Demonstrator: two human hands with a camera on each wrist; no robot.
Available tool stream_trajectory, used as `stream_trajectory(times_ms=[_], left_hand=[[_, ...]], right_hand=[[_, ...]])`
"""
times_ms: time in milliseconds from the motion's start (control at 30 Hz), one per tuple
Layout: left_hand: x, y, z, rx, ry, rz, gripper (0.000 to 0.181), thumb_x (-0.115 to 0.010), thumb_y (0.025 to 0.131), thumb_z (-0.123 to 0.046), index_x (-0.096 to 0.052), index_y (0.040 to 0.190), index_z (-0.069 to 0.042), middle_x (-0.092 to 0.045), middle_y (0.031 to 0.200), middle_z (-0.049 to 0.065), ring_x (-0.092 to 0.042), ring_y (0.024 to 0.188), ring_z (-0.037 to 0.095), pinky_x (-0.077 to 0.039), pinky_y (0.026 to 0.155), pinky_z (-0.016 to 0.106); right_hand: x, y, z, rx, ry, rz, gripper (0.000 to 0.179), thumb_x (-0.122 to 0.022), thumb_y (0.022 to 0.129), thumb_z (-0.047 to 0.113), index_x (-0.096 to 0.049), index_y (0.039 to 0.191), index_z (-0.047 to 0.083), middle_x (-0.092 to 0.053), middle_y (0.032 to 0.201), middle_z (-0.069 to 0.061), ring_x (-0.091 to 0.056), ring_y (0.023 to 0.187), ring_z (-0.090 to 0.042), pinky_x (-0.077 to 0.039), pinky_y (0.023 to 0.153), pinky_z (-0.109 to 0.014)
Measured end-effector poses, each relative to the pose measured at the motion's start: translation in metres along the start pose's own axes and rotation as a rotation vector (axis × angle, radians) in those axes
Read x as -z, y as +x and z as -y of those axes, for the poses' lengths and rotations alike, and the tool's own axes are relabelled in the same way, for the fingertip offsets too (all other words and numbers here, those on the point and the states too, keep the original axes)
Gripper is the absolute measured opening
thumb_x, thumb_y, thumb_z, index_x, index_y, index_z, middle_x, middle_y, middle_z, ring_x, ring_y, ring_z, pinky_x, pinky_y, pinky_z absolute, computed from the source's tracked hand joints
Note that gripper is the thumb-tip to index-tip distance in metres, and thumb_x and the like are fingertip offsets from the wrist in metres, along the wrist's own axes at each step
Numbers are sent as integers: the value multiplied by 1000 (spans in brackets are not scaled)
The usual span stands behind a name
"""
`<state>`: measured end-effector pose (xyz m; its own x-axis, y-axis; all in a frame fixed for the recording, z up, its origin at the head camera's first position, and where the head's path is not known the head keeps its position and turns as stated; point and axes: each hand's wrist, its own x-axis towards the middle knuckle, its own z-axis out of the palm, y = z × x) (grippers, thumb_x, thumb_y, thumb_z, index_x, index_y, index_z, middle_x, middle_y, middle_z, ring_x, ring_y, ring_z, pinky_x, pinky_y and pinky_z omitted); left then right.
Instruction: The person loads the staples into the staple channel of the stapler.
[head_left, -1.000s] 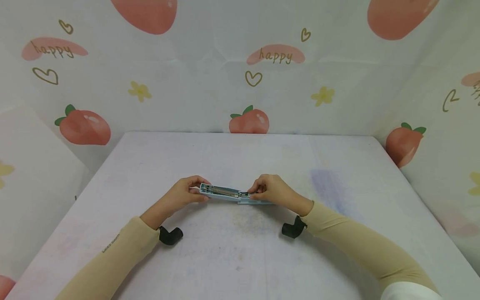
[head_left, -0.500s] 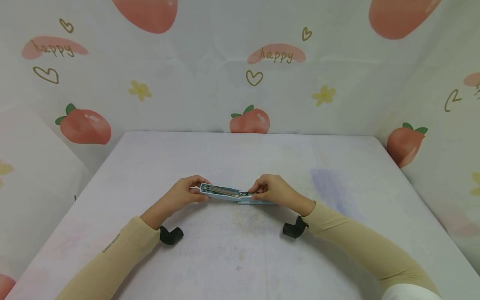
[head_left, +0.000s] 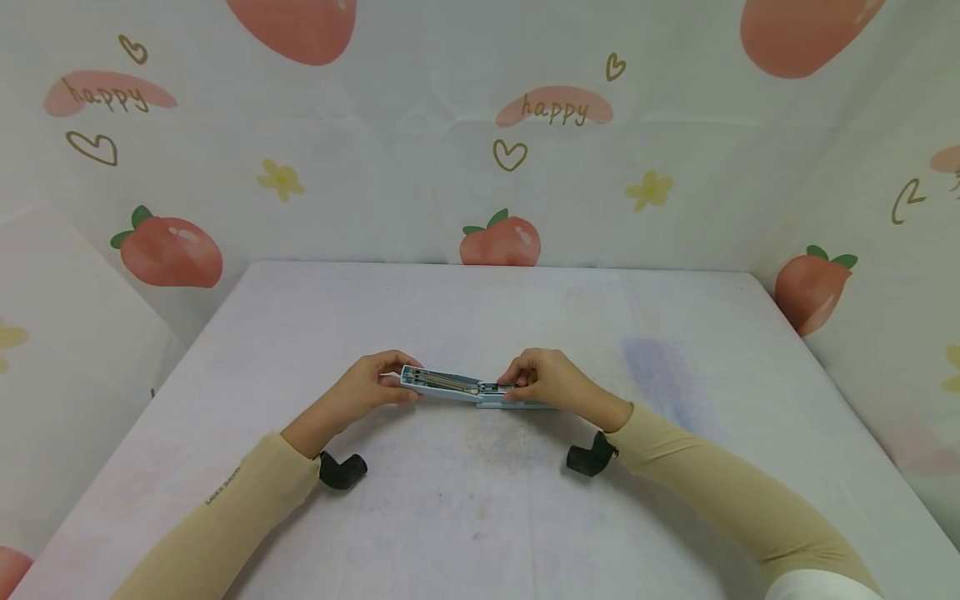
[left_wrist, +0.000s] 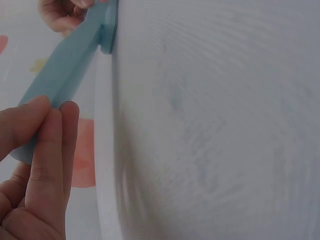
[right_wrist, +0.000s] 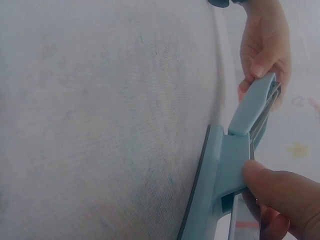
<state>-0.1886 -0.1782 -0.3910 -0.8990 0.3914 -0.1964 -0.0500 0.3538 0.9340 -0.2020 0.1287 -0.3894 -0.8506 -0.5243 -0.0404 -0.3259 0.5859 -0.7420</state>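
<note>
A light blue stapler (head_left: pixel 442 392) lies opened out across the middle of the table, its top arm swung over to the left and its metal inner parts facing up. My left hand (head_left: pixel 366 388) pinches the far end of that top arm between thumb and fingers, also plain in the left wrist view. My right hand (head_left: pixel 551 382) grips the stapler near its hinge; in the right wrist view the thumb presses the side of the blue body (right_wrist: pixel 234 162). The base rests on the table, and part of it is hidden under my right hand.
The table (head_left: pixel 480 492) has a pale cloth with a faint purple stain (head_left: pixel 660 371) to the right. A black wrist-camera mount (head_left: pixel 342 472) sits by the left cuff, and a second black mount (head_left: pixel 591 456) by the right. A peach-printed curtain (head_left: pixel 405 125) stands behind.
Almost nothing differs. My right hand has shifted very slightly to the right along the stapler; the left hand keeps its hold.
</note>
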Motion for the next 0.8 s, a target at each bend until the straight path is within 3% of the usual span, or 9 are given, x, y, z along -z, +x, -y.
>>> stream_trajectory(times_ms=[800], left_hand=[[0,-1,-2,-2,6,-4,45,-73,82,1,-55,123,4,-59,111,15,-65,88,10,-51,72,22]], right_hand=[[1,0,0,17,11,4,20,-81,79,14,-74,98,12,-61,82,1,-53,72,-11,-46,63,-23]])
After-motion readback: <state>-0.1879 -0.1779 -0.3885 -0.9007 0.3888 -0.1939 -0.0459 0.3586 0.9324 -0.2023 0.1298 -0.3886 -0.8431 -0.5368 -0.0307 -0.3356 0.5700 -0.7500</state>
